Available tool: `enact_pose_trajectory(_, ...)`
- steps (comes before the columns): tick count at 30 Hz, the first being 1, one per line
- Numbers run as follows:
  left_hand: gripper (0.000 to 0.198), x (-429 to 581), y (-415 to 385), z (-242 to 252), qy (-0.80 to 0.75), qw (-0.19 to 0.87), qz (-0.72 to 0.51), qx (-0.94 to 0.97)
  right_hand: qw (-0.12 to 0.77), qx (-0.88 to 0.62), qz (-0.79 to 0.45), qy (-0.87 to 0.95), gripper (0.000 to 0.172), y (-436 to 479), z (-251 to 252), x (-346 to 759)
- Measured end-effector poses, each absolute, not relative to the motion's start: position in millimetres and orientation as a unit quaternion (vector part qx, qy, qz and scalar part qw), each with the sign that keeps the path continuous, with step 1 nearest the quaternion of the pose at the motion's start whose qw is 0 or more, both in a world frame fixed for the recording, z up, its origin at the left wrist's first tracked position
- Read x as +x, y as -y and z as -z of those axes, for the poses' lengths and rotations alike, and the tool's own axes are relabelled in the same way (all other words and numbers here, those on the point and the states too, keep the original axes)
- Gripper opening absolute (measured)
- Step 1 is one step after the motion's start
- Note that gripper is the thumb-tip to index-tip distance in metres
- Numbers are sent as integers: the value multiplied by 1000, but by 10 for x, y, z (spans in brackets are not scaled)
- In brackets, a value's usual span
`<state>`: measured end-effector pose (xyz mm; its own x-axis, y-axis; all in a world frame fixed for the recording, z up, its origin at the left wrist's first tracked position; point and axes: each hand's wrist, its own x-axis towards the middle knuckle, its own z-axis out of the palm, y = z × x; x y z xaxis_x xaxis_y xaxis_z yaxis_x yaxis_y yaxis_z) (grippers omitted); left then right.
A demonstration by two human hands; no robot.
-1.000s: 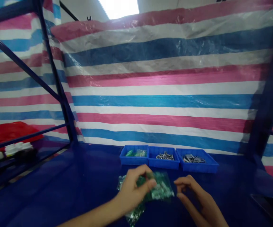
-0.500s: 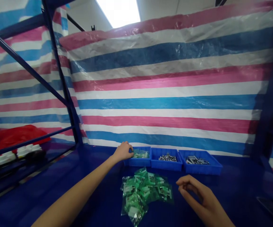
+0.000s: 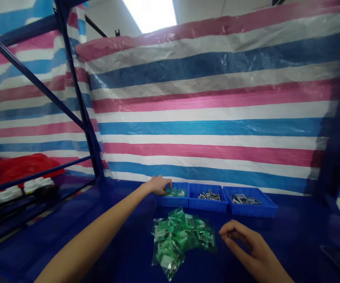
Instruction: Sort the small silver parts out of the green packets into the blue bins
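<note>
My left hand (image 3: 158,184) reaches over the left blue bin (image 3: 172,201), its fingers bent down and drawn together at the small clear-and-green contents (image 3: 176,192). What lies between its fingertips is hidden. Above the table's right side, my right hand (image 3: 243,241) is curled, thumb and fingertips brought close, with nothing visible in it. Between the two arms lies a pile of clear plastic bags with green parts (image 3: 181,236), holding small metal pieces and pale labels. My right hand is just right of this pile, apart from it.
A middle blue bin (image 3: 208,205) holds small metal fittings (image 3: 209,195). In the right blue bin (image 3: 255,210) are flat metal pieces (image 3: 245,199). A dark flat object (image 3: 339,255) lies at the right edge. Blue frame posts and a striped sheet (image 3: 211,133) enclose the table.
My left hand has moved slightly right and further into the left bin, its fingers bent lower. The right hand stays nearly in place. The view has shifted a little.
</note>
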<state>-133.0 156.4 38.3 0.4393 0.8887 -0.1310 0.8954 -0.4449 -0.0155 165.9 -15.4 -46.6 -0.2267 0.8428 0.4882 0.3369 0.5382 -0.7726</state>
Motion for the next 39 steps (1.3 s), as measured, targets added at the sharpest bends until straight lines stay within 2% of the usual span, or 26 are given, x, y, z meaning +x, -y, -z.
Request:
enact_pose_trajectory(9,27,-1383,-1668,-370,-519,79,-43,850,423,-388,-254,779,12,122,473,1704)
enact_pose_trajectory(16,26,-1492,-1725,-408,-546,55,-77,832,422,-384,-254,781,12,139,454,1680)
enact_pose_trajectory(26,27,-1378,-1543,-286,-567,-20,-59,821,405,-383,-269,786,14,127,485,1685)
enact_pose_trajectory(33,24,-1302,-1503,-273,-530,36,8,847,399,-388,-273,785,13,139,463,1688)
enact_pose_trajectory(39,22,-1306,-1484,-293,-505,57,-27,861,408,-392,-277,776,13,163,453,1667)
